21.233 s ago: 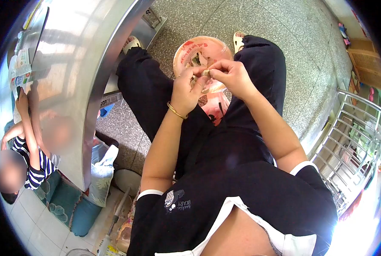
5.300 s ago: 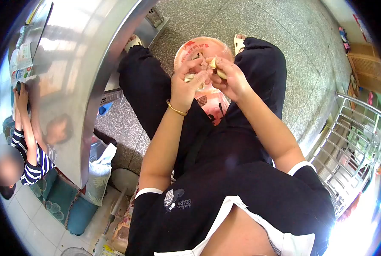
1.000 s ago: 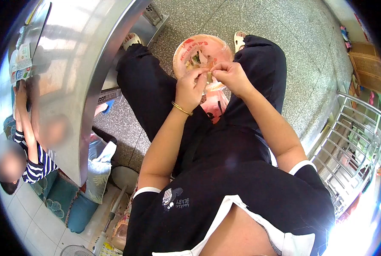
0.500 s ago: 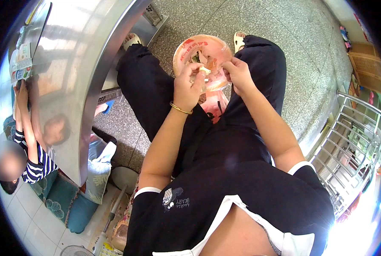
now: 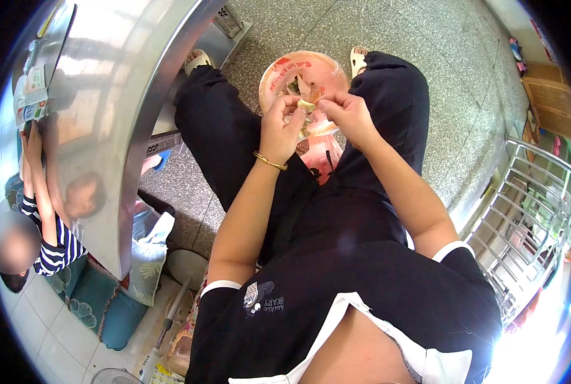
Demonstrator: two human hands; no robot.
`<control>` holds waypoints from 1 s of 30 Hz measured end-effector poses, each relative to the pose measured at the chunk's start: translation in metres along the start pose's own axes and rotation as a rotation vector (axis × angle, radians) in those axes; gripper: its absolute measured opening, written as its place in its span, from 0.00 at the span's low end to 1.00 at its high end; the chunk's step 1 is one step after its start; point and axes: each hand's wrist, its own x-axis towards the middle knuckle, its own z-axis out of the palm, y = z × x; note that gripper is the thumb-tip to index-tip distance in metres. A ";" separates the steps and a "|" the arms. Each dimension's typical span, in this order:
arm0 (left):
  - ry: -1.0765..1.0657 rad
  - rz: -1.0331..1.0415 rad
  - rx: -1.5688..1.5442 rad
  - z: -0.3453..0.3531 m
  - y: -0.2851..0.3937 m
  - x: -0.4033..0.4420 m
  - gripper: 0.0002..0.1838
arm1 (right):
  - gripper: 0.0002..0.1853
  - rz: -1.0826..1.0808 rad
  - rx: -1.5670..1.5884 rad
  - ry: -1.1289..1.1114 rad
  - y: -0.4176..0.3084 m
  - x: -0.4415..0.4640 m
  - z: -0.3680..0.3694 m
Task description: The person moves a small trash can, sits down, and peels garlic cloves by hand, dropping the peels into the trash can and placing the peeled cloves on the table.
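Observation:
Between the thumb and fingers of my left hand (image 5: 282,127) is a small pale yellow-green piece (image 5: 306,105), possibly a garlic clove; its exact kind is too small to tell. My right hand (image 5: 351,118) is closed in a pinch against the right end of that piece. Both hands are over a round bin (image 5: 329,66) lined with a pink plastic bag with red print. Pale, brown and green scraps (image 5: 304,87) lie inside the bin, partly hidden by my hands. The pink bag's lower part (image 5: 321,160) hangs between my legs.
A shiny metal-edged table (image 5: 148,109) stands at the left. Beyond it a person in a striped shirt (image 5: 60,246) holds a printed paper or pack (image 5: 32,96). A metal rack (image 5: 522,211) is at the right, and a fan pole (image 5: 170,313) at lower left.
My right hand has moved left from the bin's right rim to the pale piece and now touches it. The left hand stays nearly in place.

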 end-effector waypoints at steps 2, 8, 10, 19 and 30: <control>-0.008 -0.005 -0.001 0.000 0.000 0.000 0.11 | 0.09 -0.042 -0.064 -0.009 0.002 -0.001 0.001; -0.121 -0.102 -0.254 -0.002 0.014 -0.002 0.11 | 0.08 -0.060 -0.152 -0.048 -0.008 -0.004 -0.003; -0.169 -0.172 -0.397 -0.003 0.016 -0.002 0.11 | 0.07 -0.027 -0.142 -0.055 -0.010 -0.006 -0.003; -0.138 -0.237 -0.581 -0.003 0.012 0.000 0.12 | 0.04 -0.112 -0.033 -0.078 -0.009 -0.009 0.009; -0.149 -0.260 -0.458 -0.003 0.014 -0.001 0.13 | 0.05 0.019 0.113 0.071 0.002 0.005 0.005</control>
